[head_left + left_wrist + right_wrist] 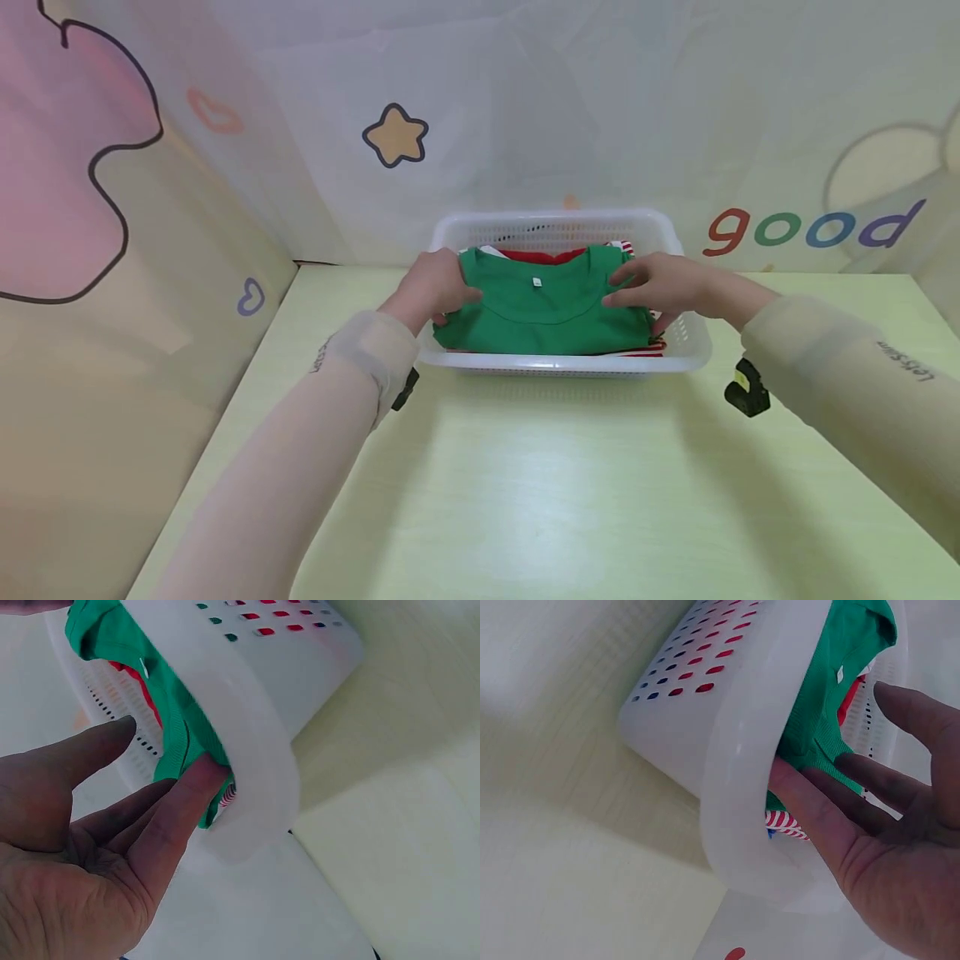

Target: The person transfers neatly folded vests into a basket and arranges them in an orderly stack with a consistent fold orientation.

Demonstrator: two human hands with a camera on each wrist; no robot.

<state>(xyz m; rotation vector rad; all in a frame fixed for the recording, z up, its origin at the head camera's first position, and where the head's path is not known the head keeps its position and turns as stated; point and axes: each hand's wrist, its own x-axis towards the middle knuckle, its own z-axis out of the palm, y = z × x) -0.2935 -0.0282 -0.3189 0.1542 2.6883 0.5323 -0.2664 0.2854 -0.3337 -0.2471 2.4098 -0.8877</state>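
A folded green shirt [540,308] with a small white neck tag lies on top of other clothes in a white plastic basket [562,364]. My left hand [437,287] touches the shirt's left side, its fingertips down by the basket wall. In the left wrist view the thumb stands apart from the fingers, and nothing is gripped. At the shirt's right side, the fingers of my right hand [652,285] are spread and touch the cloth. The right wrist view shows that thumb raised off the green fabric, with the fingers fairly straight.
Red cloth [543,257] and red-and-white striped cloth [637,351] show around the green shirt. The basket stands at the back of a pale green table [555,483], close to a printed backdrop [525,108]. A similar backdrop rises along the left side.
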